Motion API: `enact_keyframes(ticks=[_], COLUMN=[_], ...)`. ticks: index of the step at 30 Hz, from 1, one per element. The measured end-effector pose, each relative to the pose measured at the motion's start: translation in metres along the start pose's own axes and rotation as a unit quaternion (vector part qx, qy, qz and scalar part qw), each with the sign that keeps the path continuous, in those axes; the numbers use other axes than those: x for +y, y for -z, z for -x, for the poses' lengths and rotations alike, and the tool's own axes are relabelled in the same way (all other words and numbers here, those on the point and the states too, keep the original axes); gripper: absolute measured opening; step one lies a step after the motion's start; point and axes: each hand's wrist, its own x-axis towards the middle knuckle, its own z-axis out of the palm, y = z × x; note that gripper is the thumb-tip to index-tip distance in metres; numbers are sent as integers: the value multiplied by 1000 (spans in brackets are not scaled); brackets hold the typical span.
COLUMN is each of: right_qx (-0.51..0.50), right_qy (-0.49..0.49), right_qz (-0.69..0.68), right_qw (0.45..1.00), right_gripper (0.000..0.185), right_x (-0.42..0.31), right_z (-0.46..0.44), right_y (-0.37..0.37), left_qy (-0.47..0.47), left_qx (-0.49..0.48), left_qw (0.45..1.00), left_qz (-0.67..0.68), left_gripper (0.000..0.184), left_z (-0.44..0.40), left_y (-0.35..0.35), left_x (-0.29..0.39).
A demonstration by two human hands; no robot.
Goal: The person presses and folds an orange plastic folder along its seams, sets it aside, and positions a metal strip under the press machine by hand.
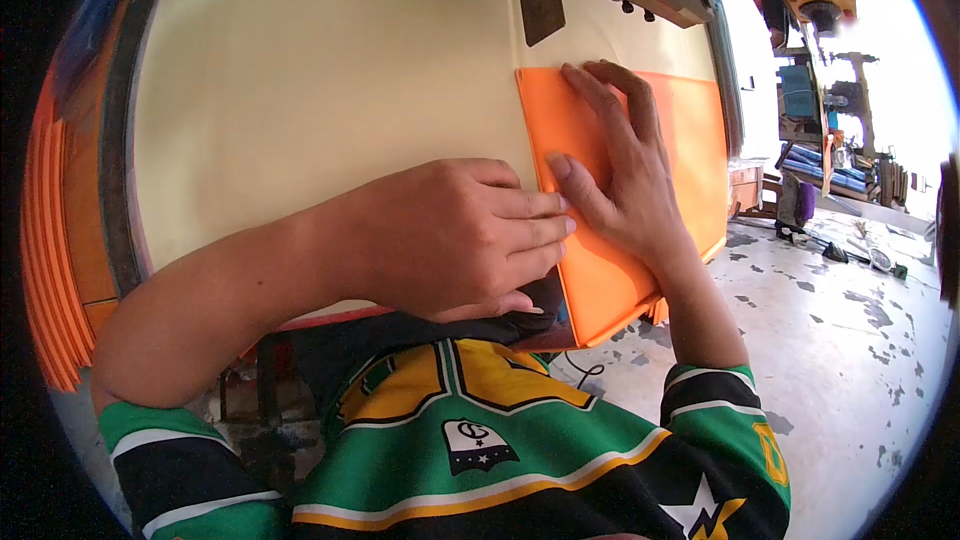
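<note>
- Had flat orange sheet (692,168) on right side of smooth cream tabletop (330,90).
- Spread bare right hand (628,165) wide on it, gripping nothing, likely for steadying.
- Held bare left hand (475,230), fingers together, at its left edge; couldn't tell any pinch.

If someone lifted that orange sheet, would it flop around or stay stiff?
The orange sheet would probably flop, since it looks thin and its near edge seems to curve. It's likely light for its size, being so flat. Its smooth, slightly shiny face might slide easily without the right hand resting on it.
</note>
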Motion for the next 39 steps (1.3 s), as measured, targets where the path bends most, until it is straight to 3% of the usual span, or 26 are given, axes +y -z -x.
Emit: enact_keyframes(ticks=[19,27,39], right_qx=[17,73,131], right_qy=[0,35,46], right_qz=[11,18,80], right_qw=[1000,997,987], right_gripper=[64,45,36], right_x=[1,14,24], right_z=[-9,-41,-66], right_y=[-3,-15,-25], left_qy=[40,108,151], left_qx=[2,26,37], left_qw=[999,992,982], left_qz=[0,-64,-103], left_gripper=[42,50,60], left_z=[-2,-5,-3], left_y=[1,3,1], left_x=[-1,-4,-3])
